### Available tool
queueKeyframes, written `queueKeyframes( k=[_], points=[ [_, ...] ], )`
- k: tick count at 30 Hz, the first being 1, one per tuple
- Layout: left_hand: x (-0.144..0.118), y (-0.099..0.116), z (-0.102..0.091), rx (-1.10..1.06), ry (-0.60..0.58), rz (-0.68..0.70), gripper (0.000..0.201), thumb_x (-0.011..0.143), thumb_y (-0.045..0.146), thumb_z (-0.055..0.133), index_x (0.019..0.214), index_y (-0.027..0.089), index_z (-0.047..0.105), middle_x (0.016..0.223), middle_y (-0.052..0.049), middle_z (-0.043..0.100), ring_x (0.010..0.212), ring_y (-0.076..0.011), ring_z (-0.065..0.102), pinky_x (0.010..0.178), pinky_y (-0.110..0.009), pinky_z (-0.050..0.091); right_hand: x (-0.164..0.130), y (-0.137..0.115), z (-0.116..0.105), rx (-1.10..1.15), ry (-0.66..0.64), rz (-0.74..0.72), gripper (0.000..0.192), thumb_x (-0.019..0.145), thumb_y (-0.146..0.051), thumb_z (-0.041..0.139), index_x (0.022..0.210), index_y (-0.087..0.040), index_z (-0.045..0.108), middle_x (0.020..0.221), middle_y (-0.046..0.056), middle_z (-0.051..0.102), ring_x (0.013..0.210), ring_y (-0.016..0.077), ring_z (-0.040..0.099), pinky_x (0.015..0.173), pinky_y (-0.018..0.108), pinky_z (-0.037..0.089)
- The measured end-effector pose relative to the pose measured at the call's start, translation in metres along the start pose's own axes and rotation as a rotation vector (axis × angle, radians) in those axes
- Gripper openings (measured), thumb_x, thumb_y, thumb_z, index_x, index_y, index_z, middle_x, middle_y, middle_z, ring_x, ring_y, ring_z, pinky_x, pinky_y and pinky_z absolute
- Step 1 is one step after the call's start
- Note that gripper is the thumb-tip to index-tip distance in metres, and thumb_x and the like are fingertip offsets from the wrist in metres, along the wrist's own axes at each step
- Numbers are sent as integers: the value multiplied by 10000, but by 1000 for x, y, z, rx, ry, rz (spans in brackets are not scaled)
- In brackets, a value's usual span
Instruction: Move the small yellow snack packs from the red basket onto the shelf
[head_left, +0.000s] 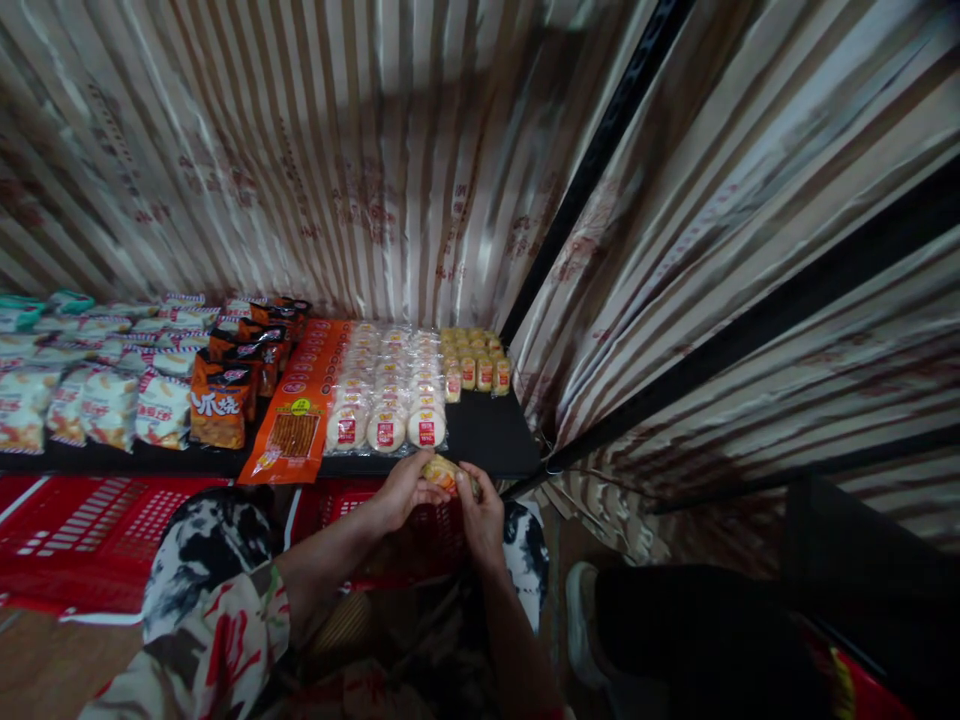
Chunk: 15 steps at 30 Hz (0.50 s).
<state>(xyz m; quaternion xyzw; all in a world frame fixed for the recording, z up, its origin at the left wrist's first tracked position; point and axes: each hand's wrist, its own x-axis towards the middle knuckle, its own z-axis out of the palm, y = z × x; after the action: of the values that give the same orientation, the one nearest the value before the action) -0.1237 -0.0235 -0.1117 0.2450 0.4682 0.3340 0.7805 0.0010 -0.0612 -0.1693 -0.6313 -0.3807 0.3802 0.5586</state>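
Both hands meet just below the front edge of the black shelf board, and between them sits a small yellowish cake in a clear wrapper; the left hand closes its fingers on the near end of the packet from the left, while the right hand pinches the other end from the right, so each is clamped narrowly on the same item and neither is free. The packet hangs in the air over the red plastic crate, close to the shelf lip but not resting on it. On the board itself, rows of round white cakes with red labels lie tightly side by side, and behind the bare patch stands a small block of yellow cakes in clear wrappers with red labels. A flat orange packet of snack sticks overhangs the front edge to the left, next to the orange-brown snack bags. The likely trouble lies in the slippery film: a grip held only at the two ends could let the packet twist or drop into the crate below. A sleeve or wrist passing low over the edge might also catch the overhanging orange packet and tip it off, or nudge the front row of white cakes out of line. The picture is dim and smeared near the hands, so the wrapper's print cannot be read
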Motion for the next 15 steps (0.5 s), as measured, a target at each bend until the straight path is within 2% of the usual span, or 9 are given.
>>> queueKeyframes(
  k=[5, 7, 10, 15],
  points=[
    [3, 4, 9, 1, -18, 18, 306, 925, 300, 366, 824, 90, 566, 647, -65, 654, 469, -108, 606, 494, -194, 460, 4, 0, -2, 49, 22, 9, 412, 736, -516, 581, 951, -169, 634, 915, 66, 693, 809, 190, 637, 750, 296, 510],
    [6, 3, 13, 14, -23, 37, 237, 911, 244, 387, 827, 102, 557, 653, -49, 649, 483, -103, 610, 507, -193, 470, 5, 0, -3, 42, 37, -1, 402, 757, -517, 563, 951, -172, 633, 913, 62, 694, 812, 188, 632, 747, 287, 503],
    [12, -1, 19, 100, -8, 51, 73, 837, 106, 469, 805, 121, 533, 618, -16, 628, 496, -91, 608, 516, -175, 468, 8, 0, -7, -9, 49, -9, 393, 785, -523, 525, 928, -175, 639, 877, 50, 697, 807, 187, 621, 740, 274, 487],
    [25, -5, 28, 241, 24, 99, 81, 784, 56, 544, 803, 132, 525, 604, 14, 612, 478, -66, 583, 504, -158, 456, 17, 9, -16, -148, 53, -93, 407, 831, -519, 453, 928, -182, 658, 922, 51, 690, 871, 193, 608, 806, 293, 461]
  ],
)
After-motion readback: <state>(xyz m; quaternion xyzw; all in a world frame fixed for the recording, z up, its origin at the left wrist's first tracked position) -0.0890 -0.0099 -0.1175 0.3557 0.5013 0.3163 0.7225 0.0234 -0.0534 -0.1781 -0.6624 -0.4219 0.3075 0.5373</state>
